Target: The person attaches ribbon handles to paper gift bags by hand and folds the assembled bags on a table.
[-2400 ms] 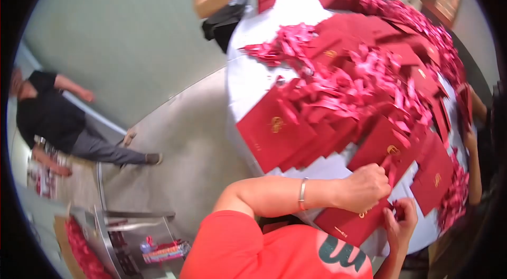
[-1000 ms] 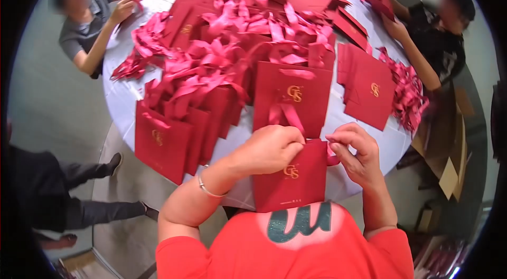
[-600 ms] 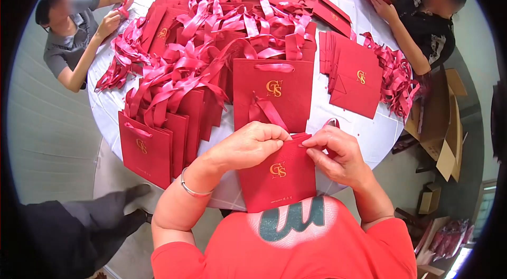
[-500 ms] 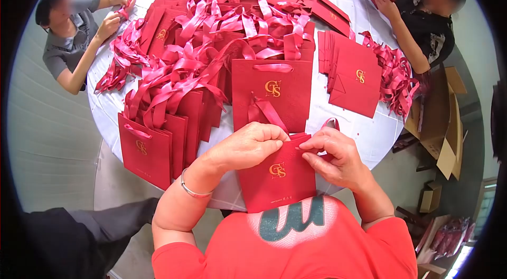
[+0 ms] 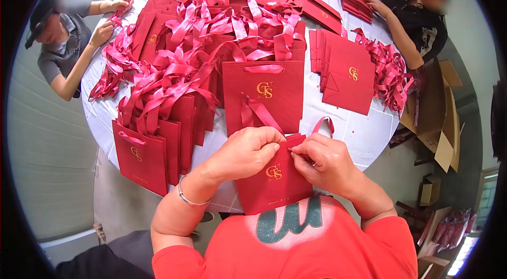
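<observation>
A small red paper bag (image 5: 274,194) with a gold monogram stands upright against my shirt at the table's near edge. My left hand (image 5: 248,153) is closed in a pinch on its upper left edge. A pink ribbon (image 5: 262,114) rises from behind those fingers. My right hand (image 5: 325,162) pinches at the upper right edge, where a ribbon loop (image 5: 324,125) goes down behind the fingers. The fingertips hide most of what is in this pinch. Just beyond stands a larger red bag (image 5: 264,99) with a ribbon handle.
Red bags with ribbon handles (image 5: 140,157) stand at the left. Flat red bags (image 5: 348,74) and a pile of ribbons (image 5: 390,76) lie at the right. Two people work across the round white-covered table (image 5: 346,142). Cardboard boxes (image 5: 446,120) stand on the right.
My right fingers have curled in closer at the bag's upper edge. The person at the far right has lowered red bags to the table. The view has shifted slightly.
</observation>
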Tool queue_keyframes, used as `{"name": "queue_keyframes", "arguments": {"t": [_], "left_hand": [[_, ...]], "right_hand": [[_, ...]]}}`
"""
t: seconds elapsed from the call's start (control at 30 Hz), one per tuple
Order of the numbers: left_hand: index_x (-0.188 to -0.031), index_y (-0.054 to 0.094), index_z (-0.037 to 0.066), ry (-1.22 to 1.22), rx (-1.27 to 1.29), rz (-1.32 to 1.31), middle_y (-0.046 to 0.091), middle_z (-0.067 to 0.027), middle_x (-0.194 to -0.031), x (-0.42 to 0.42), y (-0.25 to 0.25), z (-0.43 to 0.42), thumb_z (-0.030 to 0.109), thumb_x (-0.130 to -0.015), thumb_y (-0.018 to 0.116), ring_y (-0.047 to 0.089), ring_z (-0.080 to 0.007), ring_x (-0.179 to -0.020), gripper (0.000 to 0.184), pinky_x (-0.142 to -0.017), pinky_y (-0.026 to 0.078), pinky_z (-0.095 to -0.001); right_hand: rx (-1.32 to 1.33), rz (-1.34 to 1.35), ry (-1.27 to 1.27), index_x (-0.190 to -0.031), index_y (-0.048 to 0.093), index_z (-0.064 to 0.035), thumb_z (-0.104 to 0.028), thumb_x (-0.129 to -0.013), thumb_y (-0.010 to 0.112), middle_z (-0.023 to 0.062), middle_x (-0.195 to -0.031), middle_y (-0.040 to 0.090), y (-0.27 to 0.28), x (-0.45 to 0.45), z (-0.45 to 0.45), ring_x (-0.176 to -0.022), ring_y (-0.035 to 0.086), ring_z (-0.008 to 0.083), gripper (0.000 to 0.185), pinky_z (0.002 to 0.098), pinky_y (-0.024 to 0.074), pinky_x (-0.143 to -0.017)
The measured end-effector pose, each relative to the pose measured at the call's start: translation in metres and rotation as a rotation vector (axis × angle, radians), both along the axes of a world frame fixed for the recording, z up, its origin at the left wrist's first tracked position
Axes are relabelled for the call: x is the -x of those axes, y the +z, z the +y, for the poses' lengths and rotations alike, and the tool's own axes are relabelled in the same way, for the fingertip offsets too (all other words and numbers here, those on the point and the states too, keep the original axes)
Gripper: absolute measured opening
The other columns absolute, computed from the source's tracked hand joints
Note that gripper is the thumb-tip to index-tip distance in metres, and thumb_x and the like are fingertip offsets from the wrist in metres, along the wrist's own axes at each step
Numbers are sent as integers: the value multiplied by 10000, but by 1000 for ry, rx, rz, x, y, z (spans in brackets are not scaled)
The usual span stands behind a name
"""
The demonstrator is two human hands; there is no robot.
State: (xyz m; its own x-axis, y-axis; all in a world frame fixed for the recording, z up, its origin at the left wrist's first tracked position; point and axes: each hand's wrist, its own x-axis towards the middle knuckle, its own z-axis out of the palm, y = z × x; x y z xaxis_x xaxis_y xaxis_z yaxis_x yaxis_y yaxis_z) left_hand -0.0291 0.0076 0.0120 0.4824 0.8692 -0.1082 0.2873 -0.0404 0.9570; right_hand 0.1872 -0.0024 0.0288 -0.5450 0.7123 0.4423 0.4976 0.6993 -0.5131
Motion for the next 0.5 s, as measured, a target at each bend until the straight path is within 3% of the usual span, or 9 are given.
{"name": "queue_keyframes", "arguments": {"t": [0.13,0.2,0.5], "left_hand": [[-1055,660,-9,18,-29,54,693,-199,-896,-3,3,-3,121,-902,531,690,-317,-845,238,-746,523,-397],[-1057,631,-50,19,-58,57,640,-48,-849,-2,3,-3,40,-942,529,559,-71,-812,178,-725,485,-252],[-1063,627,-56,8,-52,49,643,-40,-870,-2,0,-4,22,-944,522,557,-72,-826,177,-733,483,-252]], "right_hand": [[46,-137,-58,-783,631,-7,-54,-773,700,135,-723,618,13,7,-4,-645,644,306,84,377,531,-566],[110,-172,-19,-767,625,1,-60,-770,683,147,-723,617,17,9,3,-661,645,322,84,392,531,-571],[159,-169,-43,-764,638,6,-51,-743,684,149,-733,630,22,11,0,-686,647,324,76,411,530,-613]]}}
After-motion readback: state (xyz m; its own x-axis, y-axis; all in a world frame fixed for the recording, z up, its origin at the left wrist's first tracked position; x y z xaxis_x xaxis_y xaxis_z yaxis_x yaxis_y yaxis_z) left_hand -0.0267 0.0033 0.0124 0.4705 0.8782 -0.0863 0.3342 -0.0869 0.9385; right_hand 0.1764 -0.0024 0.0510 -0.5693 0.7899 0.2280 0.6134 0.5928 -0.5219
